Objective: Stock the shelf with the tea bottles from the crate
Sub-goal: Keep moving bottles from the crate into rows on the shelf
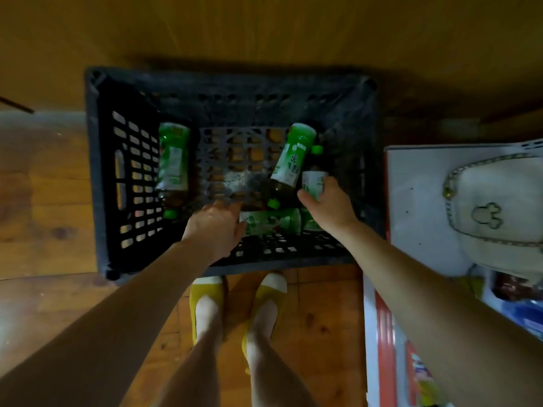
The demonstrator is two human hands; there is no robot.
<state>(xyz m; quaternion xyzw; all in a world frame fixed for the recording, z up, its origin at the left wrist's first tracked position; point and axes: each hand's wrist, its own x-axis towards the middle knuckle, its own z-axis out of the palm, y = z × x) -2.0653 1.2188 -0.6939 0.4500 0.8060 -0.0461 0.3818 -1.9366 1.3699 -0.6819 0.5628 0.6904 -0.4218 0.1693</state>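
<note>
Tea bottles (173, 165) lie in the black crate (100, 171) on the floor (44, 201). I count at least four. The right hand (329, 208) curls its fingers round the right bottle (315, 183). The left hand (214, 227) reaches for the near bottle (270, 222) with loose fingers and holds nothing yet. No shelf shows, so I think lots is left.

Crate (91, 171) top: open.
Middle floor: bare between left bottle (174, 163) and tilted bottle (291, 160).
Near wall: flat bottle (270, 222) along it.
Right corner: right bottle (313, 181) just beside tilted bottle.
Outside right: box (417, 201) close beside.
</note>
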